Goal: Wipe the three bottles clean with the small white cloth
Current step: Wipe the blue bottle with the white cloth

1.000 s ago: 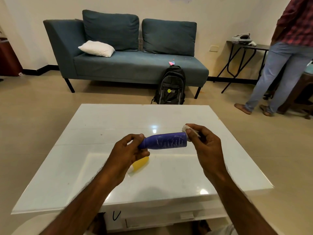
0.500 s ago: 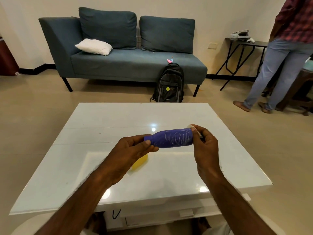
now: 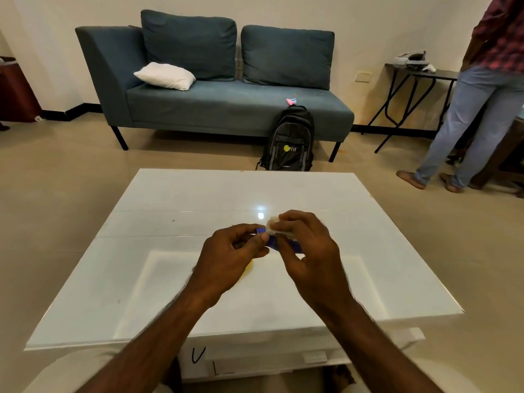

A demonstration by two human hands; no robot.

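Observation:
A blue bottle [image 3: 272, 241] lies sideways in the air above the white table [image 3: 170, 251], mostly hidden between my hands. My left hand [image 3: 231, 258] grips its neck end with fingertips. My right hand [image 3: 307, 252] wraps over the bottle's body and presses the small white cloth [image 3: 276, 226] against it. A yellow bottle [image 3: 247, 268] lies on the table under my left hand, only a sliver showing. I see no third bottle.
A blue sofa [image 3: 226, 103] with a white pillow [image 3: 166, 76] stands beyond the table, a black backpack [image 3: 289, 140] leaning against it. A person [image 3: 476, 109] stands at the far right beside a small black side table [image 3: 408, 78].
My right hand slid the cloth left from the bottle's base over its body, covering most of it. The hands are now close together.

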